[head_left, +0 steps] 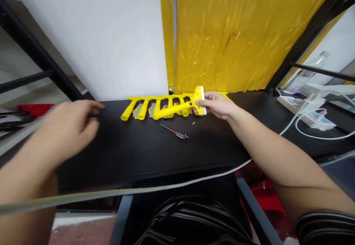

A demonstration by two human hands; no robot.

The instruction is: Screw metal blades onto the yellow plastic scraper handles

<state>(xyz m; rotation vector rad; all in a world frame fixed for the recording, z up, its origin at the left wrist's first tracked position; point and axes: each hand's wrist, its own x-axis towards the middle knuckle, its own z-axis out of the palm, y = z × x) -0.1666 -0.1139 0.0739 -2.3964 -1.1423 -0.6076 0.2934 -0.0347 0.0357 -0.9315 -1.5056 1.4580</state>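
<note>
My right hand point(217, 104) grips the head of a yellow scraper point(180, 108) between thumb and fingers. Its handle points left, and a white edge runs along its head. Behind it, several more yellow scrapers point(142, 110) lie in a row with handles toward me and grey blades showing. On the black table in front is a small screwdriver point(176, 132) with a red and clear handle. Tiny metal pieces point(193, 123) lie near it. My left hand point(74, 124), slightly blurred, hovers over the table's left side, thumb and fingers apart, with nothing visible in it.
The black table point(116, 156) backs onto a white panel point(111, 34) and yellow plastic sheeting point(222, 34). Power strips point(307, 113) and a clear bottle point(307, 71) stand at right. A pale cable point(155, 188) crosses before me. Black frame bars point(41, 49) rise at left.
</note>
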